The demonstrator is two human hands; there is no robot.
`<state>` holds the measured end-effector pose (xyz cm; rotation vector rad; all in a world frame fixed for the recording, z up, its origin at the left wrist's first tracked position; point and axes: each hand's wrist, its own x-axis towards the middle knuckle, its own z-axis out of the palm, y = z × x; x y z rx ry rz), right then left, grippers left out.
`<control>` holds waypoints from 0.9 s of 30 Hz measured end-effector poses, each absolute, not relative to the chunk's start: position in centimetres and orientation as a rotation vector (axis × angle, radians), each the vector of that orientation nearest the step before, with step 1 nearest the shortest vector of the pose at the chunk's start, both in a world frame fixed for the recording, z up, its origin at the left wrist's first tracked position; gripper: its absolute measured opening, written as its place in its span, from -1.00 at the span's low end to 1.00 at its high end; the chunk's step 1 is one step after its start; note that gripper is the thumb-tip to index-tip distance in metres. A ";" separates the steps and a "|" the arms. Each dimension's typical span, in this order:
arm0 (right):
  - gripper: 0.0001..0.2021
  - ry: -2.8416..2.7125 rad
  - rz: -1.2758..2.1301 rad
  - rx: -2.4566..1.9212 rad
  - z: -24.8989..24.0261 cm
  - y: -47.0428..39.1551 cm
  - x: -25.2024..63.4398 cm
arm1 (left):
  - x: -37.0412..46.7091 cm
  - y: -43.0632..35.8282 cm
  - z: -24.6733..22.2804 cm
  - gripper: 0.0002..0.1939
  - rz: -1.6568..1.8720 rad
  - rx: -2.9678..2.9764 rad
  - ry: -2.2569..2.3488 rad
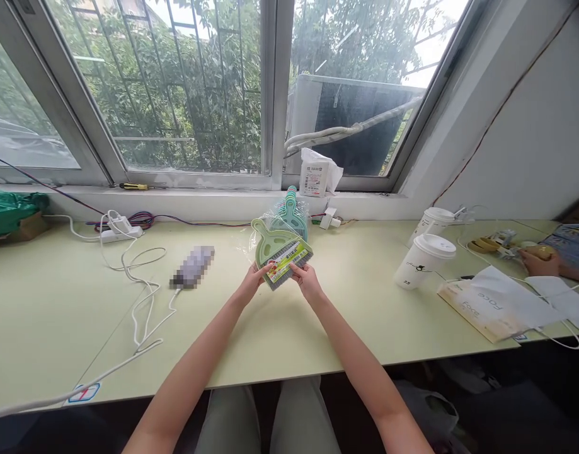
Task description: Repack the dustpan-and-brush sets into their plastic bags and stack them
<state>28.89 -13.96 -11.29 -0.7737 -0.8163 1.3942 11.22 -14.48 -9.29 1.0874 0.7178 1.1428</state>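
Observation:
Between both hands I hold a small green dustpan and brush set (273, 243), tilted, with grey bristles along its lower edge and a yellow-green printed label (289, 258) across them. My left hand (254, 282) grips its lower left corner, thumb on the label. On the lower right side my right hand (308, 281) pinches the edge. Clear plastic wrap shows around the set. Just behind it stand several more teal and green dustpan sets (289, 217) in clear wrap, leaning by the windowsill; their lower parts are partly hidden.
White cups (424, 260) and a tissue pack (497, 302) lie to the right, near another person's hand (539, 261). On the left are a blurred phone-like object (192, 268), white cables (150, 302) and a power strip (121, 232). A white box (316, 179) sits on the sill.

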 end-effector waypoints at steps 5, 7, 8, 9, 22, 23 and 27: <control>-0.62 -0.873 1.357 -0.837 -10.7 -14.1 29.2 | 10.7 -14.8 -9.4 -0.51 1.009 1.123 0.720; -0.61 -0.868 1.326 -0.821 -10.5 -14.4 29.2 | 11.1 -15.3 -9.5 -0.48 0.906 1.138 0.662; -0.61 -0.858 1.312 -0.806 -10.4 -14.5 29.2 | 11.4 -15.5 -9.5 -0.47 0.844 1.141 0.622; -0.61 -0.844 1.300 -0.793 -10.3 -14.5 29.1 | 11.8 -15.8 -9.6 -0.45 0.790 1.138 0.584; -0.61 -0.726 1.252 -0.817 -11.7 -13.8 28.7 | 13.9 -14.5 -12.2 -0.45 1.143 0.931 0.768; -0.62 -0.739 1.264 -0.820 -11.7 -13.7 28.8 | 14.1 -14.4 -12.4 -0.46 1.151 0.926 0.785; -0.65 -0.991 1.451 -0.922 -10.9 -13.4 30.6 | 13.1 -13.1 -12.5 -0.54 1.232 0.843 0.882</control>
